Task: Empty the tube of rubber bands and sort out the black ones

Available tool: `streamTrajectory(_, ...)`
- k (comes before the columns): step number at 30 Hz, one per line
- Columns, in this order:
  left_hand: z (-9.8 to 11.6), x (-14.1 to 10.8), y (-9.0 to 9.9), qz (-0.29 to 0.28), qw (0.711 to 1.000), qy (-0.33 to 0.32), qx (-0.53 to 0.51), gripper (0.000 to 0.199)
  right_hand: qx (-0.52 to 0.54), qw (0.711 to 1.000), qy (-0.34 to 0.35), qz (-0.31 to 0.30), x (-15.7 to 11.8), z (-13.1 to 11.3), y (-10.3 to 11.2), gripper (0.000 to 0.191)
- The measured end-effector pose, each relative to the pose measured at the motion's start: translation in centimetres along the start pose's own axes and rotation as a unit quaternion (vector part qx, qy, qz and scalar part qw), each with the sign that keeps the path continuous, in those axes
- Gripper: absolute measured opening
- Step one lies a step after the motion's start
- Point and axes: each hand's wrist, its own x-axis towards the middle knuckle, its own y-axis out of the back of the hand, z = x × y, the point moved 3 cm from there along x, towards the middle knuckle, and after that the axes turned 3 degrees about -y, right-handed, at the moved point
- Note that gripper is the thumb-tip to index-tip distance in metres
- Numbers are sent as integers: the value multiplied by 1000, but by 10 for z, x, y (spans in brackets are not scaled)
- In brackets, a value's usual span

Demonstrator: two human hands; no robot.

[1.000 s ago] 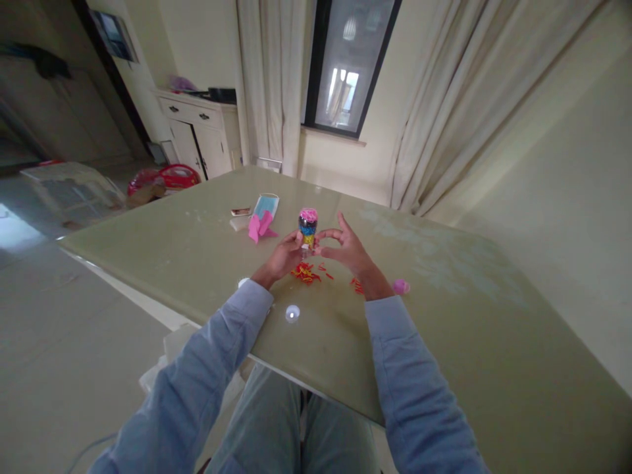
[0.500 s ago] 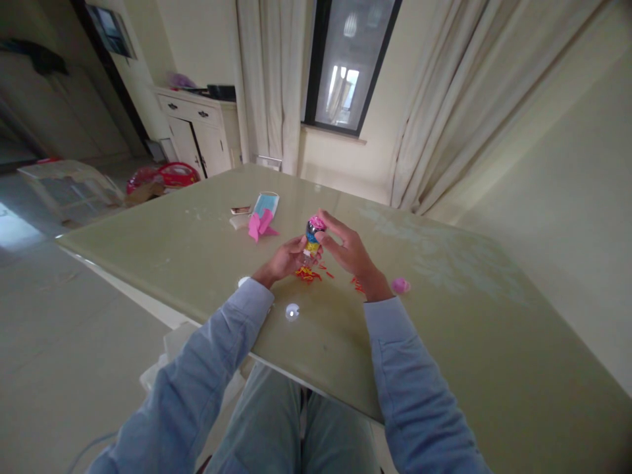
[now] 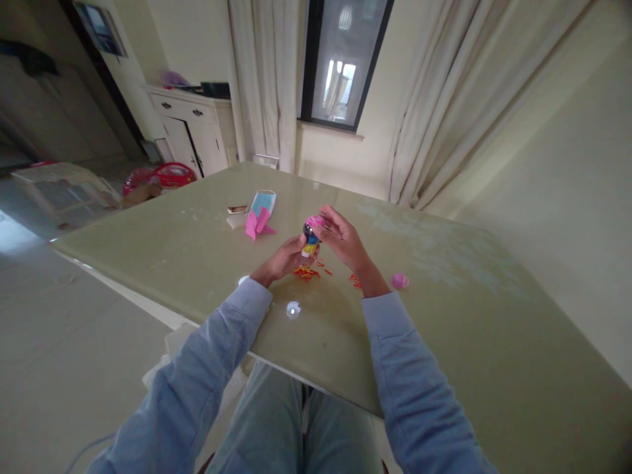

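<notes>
A small clear bottle (image 3: 311, 247) with pink, dark, blue and yellow layers is held upright, tilted slightly, above the table. My left hand (image 3: 286, 259) is wrapped round its lower part. At its pink top, my right hand (image 3: 344, 242) has bent fingers near or on the rim; whether they pinch anything is too small to tell. Under the bottle lies a pile of red and yellow bits (image 3: 306, 273), and more red bits (image 3: 355, 281) lie beside my right wrist. Nearer to me is a small clear round piece (image 3: 293, 310).
On the green table (image 3: 444, 329), a pink object (image 3: 399, 281) sits right of my right wrist. Pink folded paper (image 3: 258, 224), a blue mask (image 3: 264, 201) and a small dark-topped item (image 3: 237, 209) lie at the back left. A white round thing (image 3: 243, 280) is beside my left wrist.
My right hand's fingers have shifted up slightly and bent more at the bottle's top. The view has moved a little; my left hand still holds the bottle.
</notes>
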Motion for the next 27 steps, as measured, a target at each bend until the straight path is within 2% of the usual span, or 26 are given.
streamTrajectory(2,0,0,-2,0,1000,1,2,50,11,1000,-15,-5,1,5,0,100)
streamTrajectory(4,1,-1,-4,-7,1000,2,5,50,6,999,-32,-23,1,8,-2,98)
streamTrajectory(6,1,0,-7,-14,1000,7,4,48,-12,999,-31,-27,0,7,-3,81)
streamTrajectory(8,1,2,-8,-9,1000,13,2,49,-27,999,-22,-4,-1,3,-2,62)
streamTrajectory(10,3,4,-7,16,1000,5,-1,53,-32,999,-17,32,-1,-2,0,51)
streamTrajectory(12,5,7,-3,60,998,-12,0,57,-42,997,-8,57,-1,-5,4,50)
streamTrajectory(16,7,11,6,116,993,-25,20,62,-74,996,-15,46,-1,-3,7,51)
streamTrajectory(19,5,11,7,114,993,-23,31,62,-88,995,-28,38,-3,0,7,49)
streamTrajectory(22,2,9,3,86,995,-27,38,57,-101,993,-37,44,-4,1,6,48)
streamTrajectory(25,2,7,1,54,995,-53,62,48,-101,993,-47,45,-4,1,6,47)
streamTrajectory(27,4,5,1,57,993,-75,67,48,-116,991,-38,56,-4,0,7,47)
